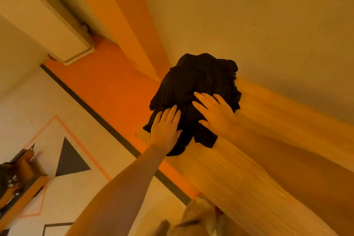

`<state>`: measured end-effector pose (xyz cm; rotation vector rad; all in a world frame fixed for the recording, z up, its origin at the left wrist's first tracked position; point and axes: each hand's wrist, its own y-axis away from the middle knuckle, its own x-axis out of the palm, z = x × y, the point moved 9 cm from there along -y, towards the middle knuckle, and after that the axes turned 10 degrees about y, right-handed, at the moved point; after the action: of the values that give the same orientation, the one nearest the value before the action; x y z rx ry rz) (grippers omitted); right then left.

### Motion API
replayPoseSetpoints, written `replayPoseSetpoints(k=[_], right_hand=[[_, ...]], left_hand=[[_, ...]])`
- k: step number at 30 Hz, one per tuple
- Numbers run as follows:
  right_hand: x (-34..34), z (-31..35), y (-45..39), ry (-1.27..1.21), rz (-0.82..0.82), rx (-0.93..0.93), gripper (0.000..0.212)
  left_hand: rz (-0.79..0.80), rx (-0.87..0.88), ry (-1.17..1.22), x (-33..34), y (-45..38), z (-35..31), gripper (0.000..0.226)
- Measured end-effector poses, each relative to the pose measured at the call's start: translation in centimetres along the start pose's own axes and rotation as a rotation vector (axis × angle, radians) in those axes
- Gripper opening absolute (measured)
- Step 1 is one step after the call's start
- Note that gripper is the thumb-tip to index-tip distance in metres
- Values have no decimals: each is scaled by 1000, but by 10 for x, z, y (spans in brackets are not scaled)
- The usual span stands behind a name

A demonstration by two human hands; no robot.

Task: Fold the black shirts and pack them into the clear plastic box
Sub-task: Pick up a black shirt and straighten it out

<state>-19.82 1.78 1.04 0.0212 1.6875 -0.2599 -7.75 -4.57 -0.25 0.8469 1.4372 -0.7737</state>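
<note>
Reaching up to a crumpled heap of black shirts (195, 90) bunched on top of a tall wooden cabinet (249, 159), close under the ceiling (249, 15). Left hand (164, 128) flat, fingers straight and together, pressed against the heap's lower left edge. Right hand (214, 113) flat too, fingers spread, laid on the cloth's right side. Neither gripping any fabric. Orange wall band (107, 82) behind; air-conditioner unit (47, 25) mounted high at upper left. Frame tilted, motion-blurred.
</note>
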Motion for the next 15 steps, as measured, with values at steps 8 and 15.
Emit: replayPoseSetpoints(k=[8, 15], right_hand=[[-5, 2, 2, -147, -313, 26, 19], [-2, 4, 14, -285, -323, 71, 24]], left_hand=[[-223, 12, 27, -8, 3, 1, 22], [-283, -2, 171, -15, 7, -1, 32]])
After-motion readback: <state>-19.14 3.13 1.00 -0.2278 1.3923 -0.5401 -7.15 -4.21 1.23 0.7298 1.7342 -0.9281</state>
